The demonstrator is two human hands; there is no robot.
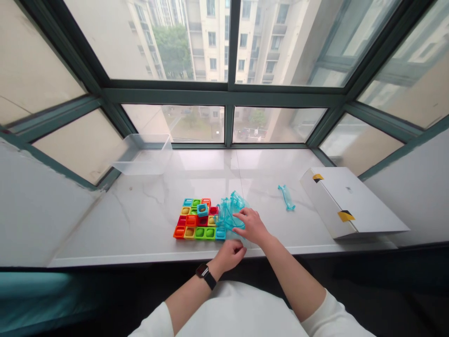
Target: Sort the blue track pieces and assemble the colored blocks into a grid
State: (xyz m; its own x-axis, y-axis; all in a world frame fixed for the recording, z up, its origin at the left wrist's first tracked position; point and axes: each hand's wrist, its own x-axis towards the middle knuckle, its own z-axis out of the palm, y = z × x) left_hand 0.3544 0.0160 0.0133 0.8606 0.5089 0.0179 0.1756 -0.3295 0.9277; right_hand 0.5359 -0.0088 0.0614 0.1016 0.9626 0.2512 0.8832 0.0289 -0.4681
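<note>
A colourful block base (196, 220) of red, orange, yellow, green and blue square pieces lies on the white marble sill (140, 220). A heap of clear teal track pieces (229, 208) sits against its right side. My right hand (250, 225) rests on that heap, fingers curled on the teal plastic. My left hand (229, 255), with a black watch on its wrist, hovers at the sill's front edge with fingers curled in a pinch; what it holds, if anything, is hidden. One lone teal track piece (286, 197) lies further right.
A clear plastic tub (143, 154) stands at the back left by the window. A white cardboard box (351, 201) with yellow-black tape lies at the right. Dark window frames ring the sill; the front edge drops off near my body.
</note>
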